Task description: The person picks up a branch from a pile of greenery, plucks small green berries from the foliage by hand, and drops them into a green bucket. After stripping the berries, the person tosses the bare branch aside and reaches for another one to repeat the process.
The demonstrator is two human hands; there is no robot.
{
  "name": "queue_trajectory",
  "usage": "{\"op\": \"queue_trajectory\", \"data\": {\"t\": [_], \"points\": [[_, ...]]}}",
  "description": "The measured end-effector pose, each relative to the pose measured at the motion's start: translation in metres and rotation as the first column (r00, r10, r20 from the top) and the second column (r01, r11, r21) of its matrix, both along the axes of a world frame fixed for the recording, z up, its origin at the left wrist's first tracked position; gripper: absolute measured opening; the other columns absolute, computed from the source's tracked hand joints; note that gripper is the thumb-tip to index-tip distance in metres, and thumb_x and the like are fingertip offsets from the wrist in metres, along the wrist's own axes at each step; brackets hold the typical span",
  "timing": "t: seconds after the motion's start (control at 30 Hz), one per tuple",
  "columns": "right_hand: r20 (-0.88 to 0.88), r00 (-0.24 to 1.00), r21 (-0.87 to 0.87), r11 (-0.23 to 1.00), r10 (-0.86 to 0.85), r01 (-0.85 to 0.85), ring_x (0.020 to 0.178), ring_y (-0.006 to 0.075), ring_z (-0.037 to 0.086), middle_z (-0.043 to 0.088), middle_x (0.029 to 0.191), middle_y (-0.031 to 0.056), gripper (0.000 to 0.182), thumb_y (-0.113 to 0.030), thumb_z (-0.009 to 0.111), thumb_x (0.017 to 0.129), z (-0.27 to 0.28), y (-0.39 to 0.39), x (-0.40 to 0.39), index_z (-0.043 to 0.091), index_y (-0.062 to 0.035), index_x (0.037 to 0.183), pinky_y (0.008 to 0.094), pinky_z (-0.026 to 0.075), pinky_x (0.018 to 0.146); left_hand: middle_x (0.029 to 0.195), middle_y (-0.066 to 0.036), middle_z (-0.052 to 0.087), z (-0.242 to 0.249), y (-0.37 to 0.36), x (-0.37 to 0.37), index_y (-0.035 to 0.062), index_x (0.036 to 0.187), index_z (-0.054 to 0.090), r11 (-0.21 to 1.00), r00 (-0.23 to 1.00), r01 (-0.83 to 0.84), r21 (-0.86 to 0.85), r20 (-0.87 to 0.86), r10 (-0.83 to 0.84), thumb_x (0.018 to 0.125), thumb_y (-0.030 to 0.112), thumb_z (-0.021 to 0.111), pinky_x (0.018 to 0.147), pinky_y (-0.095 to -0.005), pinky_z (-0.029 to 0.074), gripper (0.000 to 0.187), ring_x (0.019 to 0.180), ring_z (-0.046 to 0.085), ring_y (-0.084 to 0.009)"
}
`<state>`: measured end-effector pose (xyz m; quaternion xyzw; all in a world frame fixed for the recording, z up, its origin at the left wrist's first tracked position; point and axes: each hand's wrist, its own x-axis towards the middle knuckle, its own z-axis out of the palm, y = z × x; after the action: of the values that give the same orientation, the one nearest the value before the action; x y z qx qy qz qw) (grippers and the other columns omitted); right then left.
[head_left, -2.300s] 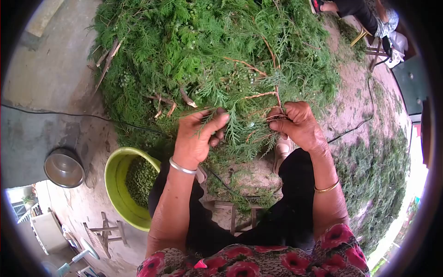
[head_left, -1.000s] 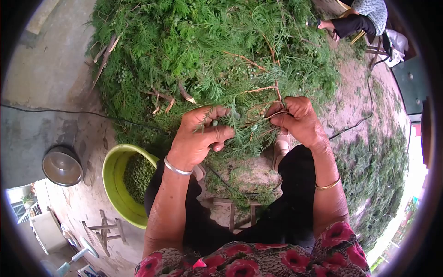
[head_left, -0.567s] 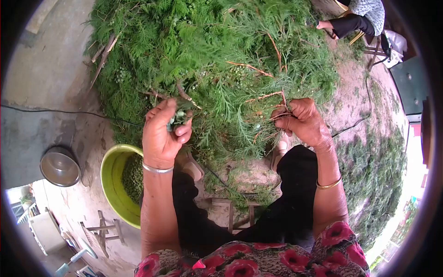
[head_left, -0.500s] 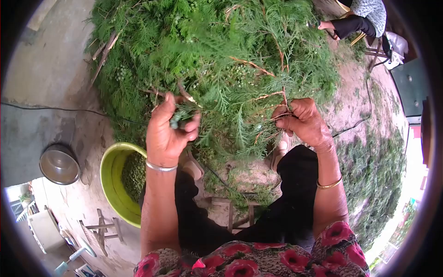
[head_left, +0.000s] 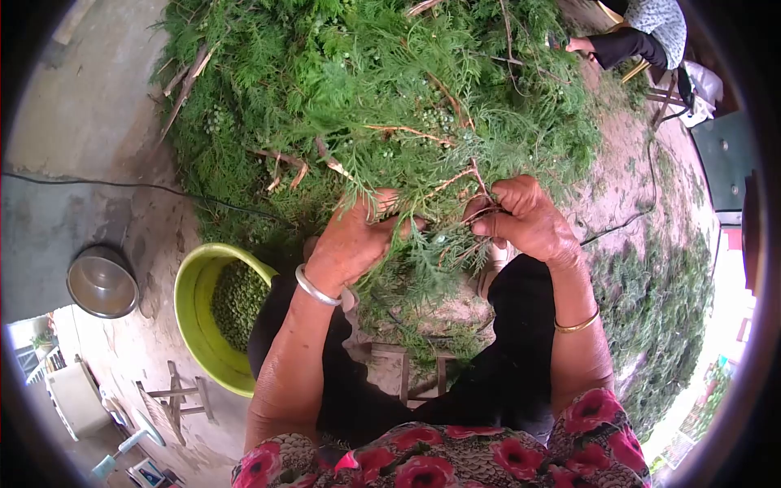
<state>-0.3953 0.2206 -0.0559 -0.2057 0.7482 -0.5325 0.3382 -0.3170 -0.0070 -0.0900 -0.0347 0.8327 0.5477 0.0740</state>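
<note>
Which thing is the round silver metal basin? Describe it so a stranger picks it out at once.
Start at the big heap of feathery green branches and drop to the round yellow-green bucket at its lower-left edge. Just left of that bucket, on the floor, sits the round silver metal basin. It is smaller and shiny grey, whereas the bucket holds small green cones.

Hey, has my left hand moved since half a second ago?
Yes, the left hand has moved to the right, farther from the yellow-green bucket.
</note>
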Motion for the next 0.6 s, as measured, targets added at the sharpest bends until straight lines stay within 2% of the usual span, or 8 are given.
{"op": "queue_trajectory", "data": {"t": [0.03,0.1,0.13,0.2,0.33,0.4,0.43,0.6], "points": [[-0.040,0.999,0.015,1.000,0.012,-0.011,0.046,0.0067,0.048,0.055,0.059,0.0019,0.008,0.002,0.066,0.074,0.001,0.000,0.000,0.064,0.0032,0.082,0.0232,0.039,0.044,0.089,-0.007,0.064,0.003,0.002,0.001,-0.0020,0.094,0.065,1.000,1.000,0.001,0.000,0.000,-0.001,0.076,0.019,0.073,0.075,-0.0278,0.047,0.029,0.082,0.060,-0.0170],[-0.021,1.000,0.001,1.000,0.000,0.000,0.046,0.0067,0.047,0.061,0.066,0.0049,0.008,0.003,0.066,0.074,-0.001,-0.002,0.000,0.058,0.0035,0.073,0.0232,0.039,0.042,0.090,-0.009,0.062,0.010,0.006,0.004,-0.0006,0.093,0.065,0.791,0.982,-0.142,0.595,0.185,0.038,0.080,0.029,0.068,0.073,-0.0292,0.049,0.033,0.082,0.061,-0.0205],[-0.003,1.000,-0.013,1.000,-0.009,0.009,0.045,0.0068,0.047,0.066,0.073,0.0078,0.016,0.004,0.066,0.074,-0.003,-0.001,0.000,0.052,0.0038,0.065,0.0233,0.040,0.041,0.090,-0.009,0.062,0.006,0.005,0.003,-0.0006,0.093,0.065,0.792,0.982,-0.142,0.594,0.186,0.036,0.080,0.029,0.068,0.073,-0.0292,0.049,0.033,0.082,0.061,-0.0205],[0.000,1.000,-0.005,1.000,-0.006,0.006,0.045,0.0068,0.047,0.061,0.068,0.0052,0.008,0.003,0.065,0.074,-0.004,0.000,0.000,0.057,0.0035,0.072,0.0237,0.039,0.042,0.090,-0.009,0.060,-0.008,0.001,0.000,-0.0011,0.095,0.064,0.893,0.987,0.157,0.421,-0.038,-0.155,0.083,0.032,0.064,0.069,-0.0299,0.050,0.035,0.079,0.062,-0.0211],[0.067,0.998,0.031,0.999,-0.015,0.013,0.051,0.0085,0.046,0.053,0.062,0.0017,0.006,0.003,0.065,0.073,-0.001,0.001,0.001,0.061,0.0036,0.078,0.0260,0.038,0.048,0.093,-0.007,0.059,0.004,-0.003,0.003,-0.0004,0.098,0.063,0.866,0.985,0.114,0.487,0.055,-0.161,0.081,0.026,0.066,0.061,-0.0266,0.048,0.031,0.072,0.060,-0.0156],[-0.032,0.999,0.010,1.000,0.015,-0.015,0.054,0.0094,0.045,0.051,0.061,0.0023,0.007,0.003,0.066,0.073,-0.003,0.002,0.002,0.060,0.0039,0.078,0.0272,0.038,0.050,0.096,-0.006,0.058,0.012,-0.004,0.009,0.0012,0.097,0.063,0.996,0.978,-0.050,0.079,0.207,0.033,0.076,0.021,0.072,0.053,-0.0223,0.044,0.031,0.065,0.055,-0.0100],[-0.131,0.990,-0.008,0.999,0.045,-0.047,0.057,0.0103,0.044,0.049,0.060,0.0029,0.008,0.002,0.066,0.073,-0.004,0.001,0.003,0.059,0.0042,0.077,0.0284,0.037,0.053,0.089,-0.003,0.059,0.012,-0.001,0.011,0.0039,0.092,0.064,0.914,0.945,-0.264,0.307,0.272,0.182,0.067,0.018,0.078,0.046,-0.0192,0.037,0.032,0.059,0.050,-0.0058],[-0.095,0.995,0.148,0.989,0.038,-0.024,0.059,0.0113,0.041,0.045,0.058,0.0060,0.011,-0.001,0.067,0.074,-0.005,0.001,0.003,0.058,0.0037,0.077,0.0300,0.036,0.056,0.068,-0.001,0.058,0.014,0.001,0.005,0.0013,0.090,0.063,0.744,0.881,-0.440,0.503,0.403,0.248,0.070,0.007,0.074,0.041,-0.0186,0.034,0.024,0.052,0.049,-0.0062]]}}
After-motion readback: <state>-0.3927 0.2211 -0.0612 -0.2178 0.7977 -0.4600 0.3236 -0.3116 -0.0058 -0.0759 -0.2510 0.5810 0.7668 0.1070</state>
